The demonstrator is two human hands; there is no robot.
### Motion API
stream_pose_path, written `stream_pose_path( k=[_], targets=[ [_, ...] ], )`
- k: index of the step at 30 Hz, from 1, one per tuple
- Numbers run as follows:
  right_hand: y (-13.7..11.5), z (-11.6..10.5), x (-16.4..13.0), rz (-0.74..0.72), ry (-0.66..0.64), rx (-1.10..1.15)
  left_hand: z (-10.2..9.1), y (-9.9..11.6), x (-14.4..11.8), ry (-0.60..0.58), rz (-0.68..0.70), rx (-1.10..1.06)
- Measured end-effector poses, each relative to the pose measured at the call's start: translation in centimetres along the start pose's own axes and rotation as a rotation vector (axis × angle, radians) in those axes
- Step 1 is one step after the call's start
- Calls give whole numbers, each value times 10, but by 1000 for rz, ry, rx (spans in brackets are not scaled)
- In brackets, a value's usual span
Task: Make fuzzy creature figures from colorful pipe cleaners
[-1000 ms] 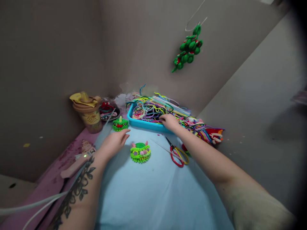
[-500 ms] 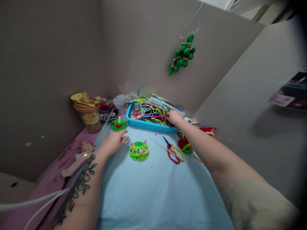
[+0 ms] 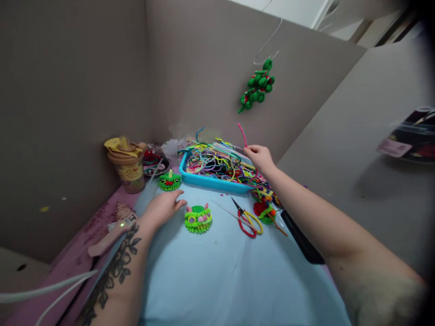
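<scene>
Pinched in my right hand [image 3: 260, 158] is a pink pipe cleaner [image 3: 242, 135], its free end pointing up above the blue tray [image 3: 217, 183]. The tray is heaped with tangled pipe cleaners [image 3: 217, 158] in many colours. My left hand [image 3: 166, 206] hovers over the blue cloth with fingers apart and holds nothing. Just right of it lies a fuzzy green animal face [image 3: 198, 219] with pink ears. Beyond the left hand sits a second green face [image 3: 170, 181] with a red mouth. Scissors [image 3: 249, 219] with red and yellow handles lie right of centre, blades half open.
A lidded cup [image 3: 127, 165] and a dark round dish [image 3: 156, 164] stand at the back left. A pink corded tool [image 3: 112, 235] lies by my left forearm. A red and green piece [image 3: 265, 212] and a black object [image 3: 302, 240] are beside my right arm. Green ornaments [image 3: 258, 86] hang on the wall.
My right hand has lifted out of the tray, bringing the pink pipe cleaner up with it. The left hand stays nearly in place. The whole view has shifted slightly.
</scene>
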State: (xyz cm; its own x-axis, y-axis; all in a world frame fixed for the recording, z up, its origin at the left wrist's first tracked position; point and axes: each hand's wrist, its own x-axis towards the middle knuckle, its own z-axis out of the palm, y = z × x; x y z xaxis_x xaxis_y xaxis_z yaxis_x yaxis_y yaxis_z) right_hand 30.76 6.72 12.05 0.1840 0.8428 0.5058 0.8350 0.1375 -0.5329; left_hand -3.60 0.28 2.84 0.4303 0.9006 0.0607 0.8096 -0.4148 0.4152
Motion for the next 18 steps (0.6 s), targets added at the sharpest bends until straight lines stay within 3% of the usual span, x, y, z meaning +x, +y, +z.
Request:
stream_pose_path(
  k=[3, 6, 8, 10, 13, 15, 18],
  targets=[
    [-25, 9, -21, -49, -242, 42, -2, 4, 0, 129, 50, -116],
    [-52, 24, -57, -253, -418, 14, -5, 15, -2, 256, 64, -378],
    [-67, 33, -84, -404, -485, -20, -7, 24, -4, 265, 44, -600],
    [-78, 41, -107, -520, -532, -92, -8, 31, -5, 252, 26, -776],
    [-88, 47, -128, -559, -562, -206, -5, 30, -3, 292, -25, -907],
    [-91, 47, -134, -529, -540, -267, -2, 24, 0, 370, -42, -914],
    [-95, 42, -136, -498, -487, -314, 1, 18, 3, 525, 35, -760]
  ],
)
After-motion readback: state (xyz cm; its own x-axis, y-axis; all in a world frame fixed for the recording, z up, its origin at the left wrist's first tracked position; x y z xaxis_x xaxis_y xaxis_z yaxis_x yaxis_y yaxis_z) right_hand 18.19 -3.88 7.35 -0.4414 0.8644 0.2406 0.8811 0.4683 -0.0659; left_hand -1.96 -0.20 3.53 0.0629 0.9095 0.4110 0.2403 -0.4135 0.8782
